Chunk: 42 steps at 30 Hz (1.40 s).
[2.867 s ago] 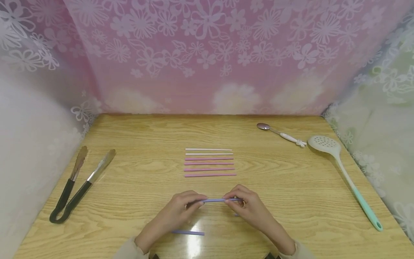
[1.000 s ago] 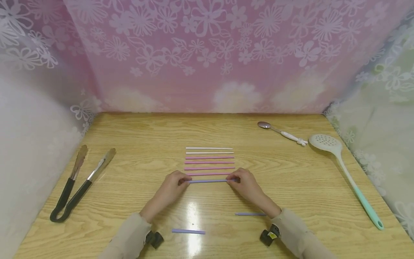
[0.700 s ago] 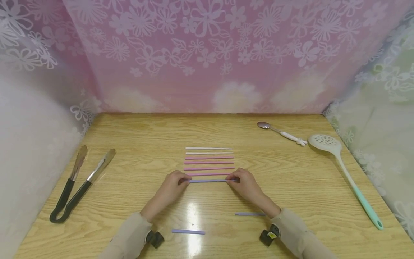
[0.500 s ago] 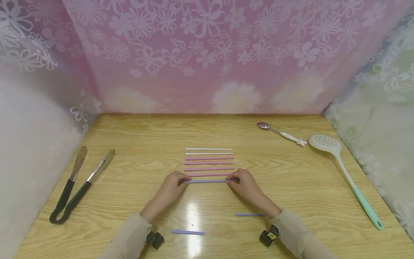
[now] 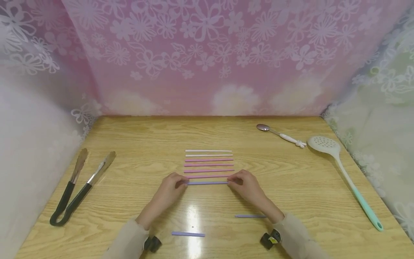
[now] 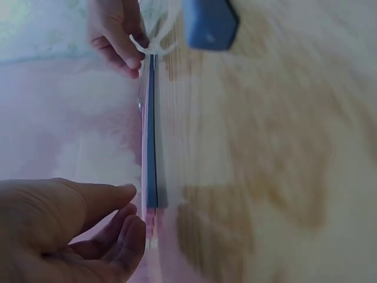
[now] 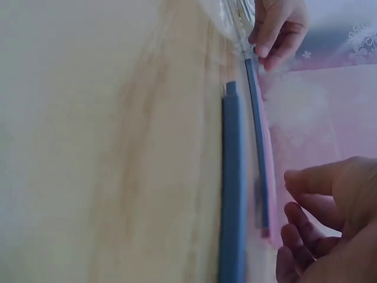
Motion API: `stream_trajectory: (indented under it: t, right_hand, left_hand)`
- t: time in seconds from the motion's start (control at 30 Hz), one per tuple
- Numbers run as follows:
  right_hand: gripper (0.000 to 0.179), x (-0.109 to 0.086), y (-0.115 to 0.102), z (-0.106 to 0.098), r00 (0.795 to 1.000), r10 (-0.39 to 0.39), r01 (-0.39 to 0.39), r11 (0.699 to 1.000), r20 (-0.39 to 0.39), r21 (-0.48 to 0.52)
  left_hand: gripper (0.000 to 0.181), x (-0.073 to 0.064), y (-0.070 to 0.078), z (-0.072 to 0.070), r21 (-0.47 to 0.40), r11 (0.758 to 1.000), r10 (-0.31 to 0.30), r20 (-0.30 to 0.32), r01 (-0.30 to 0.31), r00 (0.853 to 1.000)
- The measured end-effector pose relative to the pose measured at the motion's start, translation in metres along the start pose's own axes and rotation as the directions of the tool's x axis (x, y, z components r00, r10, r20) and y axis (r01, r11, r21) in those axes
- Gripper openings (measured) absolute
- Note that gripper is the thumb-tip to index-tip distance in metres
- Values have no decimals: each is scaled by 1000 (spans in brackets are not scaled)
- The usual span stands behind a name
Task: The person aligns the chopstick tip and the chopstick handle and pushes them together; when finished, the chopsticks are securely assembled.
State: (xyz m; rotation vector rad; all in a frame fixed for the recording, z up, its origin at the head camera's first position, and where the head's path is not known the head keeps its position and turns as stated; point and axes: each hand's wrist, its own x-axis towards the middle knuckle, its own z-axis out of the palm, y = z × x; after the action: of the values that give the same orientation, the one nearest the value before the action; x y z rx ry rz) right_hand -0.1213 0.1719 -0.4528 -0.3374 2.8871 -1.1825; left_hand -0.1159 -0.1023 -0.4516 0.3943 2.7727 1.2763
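Observation:
A purple chopstick (image 5: 207, 183) lies crosswise on the table, just in front of a row of pink chopsticks (image 5: 208, 165) and white chopsticks (image 5: 208, 155). My left hand (image 5: 169, 187) is at its left end; in the left wrist view the thumb and fingers stand loosely bent, a little apart from the chopstick. My right hand (image 5: 248, 185) is at the other end, its fingers parted and beside the chopstick in the right wrist view. Nearer me lie two shorter purple chopstick pieces, a left piece (image 5: 188, 234) and a right piece (image 7: 231, 188) with a narrow peg at its end.
Black-handled tongs (image 5: 72, 194) lie at the left. A spoon (image 5: 281, 135) with a white handle rests at the back right, close to a skimmer (image 5: 325, 144) with a mint handle. Floral cloth (image 5: 207, 72) hangs behind the table and along both sides.
Both hands have carried the purple chopstick away from me, to the front of the row, and set it down. Their fingers have since come off its ends.

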Motion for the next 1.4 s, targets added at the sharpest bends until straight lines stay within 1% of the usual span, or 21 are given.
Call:
stream_trajectory:
  t: [0.1,0.17,0.3,0.37,0.47,0.6,0.73,0.83,0.97,1.03,1.1,1.2,1.3,1.4]
  right_hand:
    - [9,-5,-2,-4,1000,6,-6,1000,-2,6]
    - [10,-10,-2,-8,1000,-7,6,1000,7,9]
    - [15,-24,-2,-16,998,-31,30,999,52,18]
    - [19,-33,-2,-21,996,-29,28,999,86,20]
    - [24,-45,-1,-26,993,-8,5,1000,117,24]
    - [28,-59,1,-30,991,17,-22,999,136,35]
    - [34,-71,3,-32,987,42,-49,998,156,38]
    - [38,-77,3,-33,987,43,-46,999,158,18]
    - [38,-80,5,-31,988,18,-19,1000,156,1]
    - [37,-81,6,-30,986,10,-11,1000,167,6]
    - [36,-82,7,-29,985,15,-17,1000,174,7]
    - [36,-82,9,-27,982,19,-21,1000,188,11]
    - [34,-83,9,-27,981,12,-14,1000,191,11]
    - [29,-84,10,-27,982,3,-4,1000,191,7]
  left_hand:
    - [13,-7,2,-3,9,1000,28,-1,-28,1000]
    - [13,-13,3,-5,9,998,63,13,-63,998]
    - [16,-28,3,-10,-23,991,130,76,-128,989]
    - [18,-36,3,-12,-56,988,147,113,-141,983]
    - [19,-48,2,-12,-91,987,146,142,-134,979]
    - [21,-61,4,-9,-126,988,110,145,-92,983]
    - [26,-72,6,-6,-160,985,97,162,-71,982]
    - [25,-78,5,-4,-172,982,102,172,-72,980]
    - [26,-85,3,-3,-191,981,76,204,-36,976]
    - [29,-87,2,-3,-196,980,61,230,-15,971]
    - [32,-88,1,-3,-205,979,70,249,-18,966]
    - [35,-90,0,-1,-195,980,97,254,-47,962]
    - [34,-92,-2,1,-186,976,156,237,-112,959]
    - [32,-93,-4,4,-161,968,228,229,-194,946]
